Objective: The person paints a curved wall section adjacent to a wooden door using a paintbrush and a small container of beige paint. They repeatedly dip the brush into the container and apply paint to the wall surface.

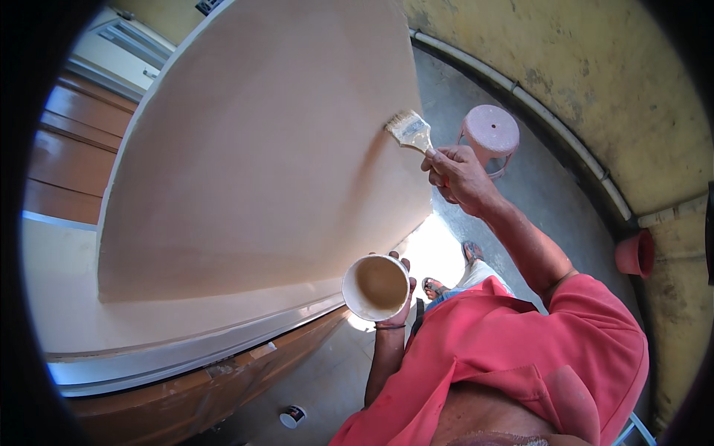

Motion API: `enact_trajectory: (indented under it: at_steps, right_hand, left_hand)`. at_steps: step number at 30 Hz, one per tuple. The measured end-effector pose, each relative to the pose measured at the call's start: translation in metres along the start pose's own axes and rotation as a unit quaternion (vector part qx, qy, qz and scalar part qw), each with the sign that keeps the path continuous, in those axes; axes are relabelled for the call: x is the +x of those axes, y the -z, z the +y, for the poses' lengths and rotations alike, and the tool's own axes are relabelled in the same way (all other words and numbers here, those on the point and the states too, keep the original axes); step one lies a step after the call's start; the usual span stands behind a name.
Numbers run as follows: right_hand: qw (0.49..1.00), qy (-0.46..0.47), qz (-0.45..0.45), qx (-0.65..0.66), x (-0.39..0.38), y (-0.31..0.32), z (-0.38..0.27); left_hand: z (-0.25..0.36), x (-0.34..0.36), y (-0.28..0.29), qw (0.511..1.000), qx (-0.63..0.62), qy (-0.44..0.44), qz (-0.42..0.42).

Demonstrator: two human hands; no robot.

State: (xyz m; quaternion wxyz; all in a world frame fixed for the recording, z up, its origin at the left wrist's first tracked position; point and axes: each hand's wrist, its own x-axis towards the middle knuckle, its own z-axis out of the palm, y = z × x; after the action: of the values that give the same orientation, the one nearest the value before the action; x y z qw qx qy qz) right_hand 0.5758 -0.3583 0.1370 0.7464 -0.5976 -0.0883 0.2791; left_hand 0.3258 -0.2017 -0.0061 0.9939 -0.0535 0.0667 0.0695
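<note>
A flat paintbrush [410,131] is gripped by its handle in my right hand [462,178], raised in front of the pinkish-beige wall panel [260,149]. Its bristles point up and left, close to the panel; whether they touch it I cannot tell. Lower down, my left hand [401,297] is wrapped round a white tub [347,288], its fingers showing along the right side. Tan liquid [381,284] lies inside the tub, whose mouth faces up toward me.
A pink plastic stool [491,130] stands on the grey floor at the right, near a yellow wall [617,82] with a pipe [535,100]. A red pot [634,254] is farther right. Below lies a small white-and-dark container [293,416], near a brown wooden frame [223,386].
</note>
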Motion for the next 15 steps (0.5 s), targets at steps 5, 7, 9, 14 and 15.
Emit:
enact_trajectory:
  at_steps: [5,7,9,14,15]
  right_hand:
    - [0.983,0.160,-0.021,-0.083,-0.030,-0.013,-0.038]
    - [0.979,0.172,0.015,-0.107,-0.044,-0.011,-0.034]
    - [0.981,0.155,0.039,-0.111,-0.057,-0.008,-0.022]
    - [0.998,-0.011,-0.040,-0.043,-0.069,0.038,0.017]
    - [0.998,-0.001,-0.050,-0.035,-0.069,0.044,0.024]
  left_hand:
    - [-0.003,0.000,0.006,1.000,-0.022,-0.003,0.000]
    - [-0.004,0.005,0.008,0.999,-0.048,0.011,-0.001]
    - [-0.003,0.002,0.009,0.999,-0.052,0.010,-0.010]
    - [0.002,-0.003,0.016,0.999,-0.039,-0.021,-0.019]
    - [0.002,-0.003,0.015,0.999,-0.030,-0.027,-0.021]
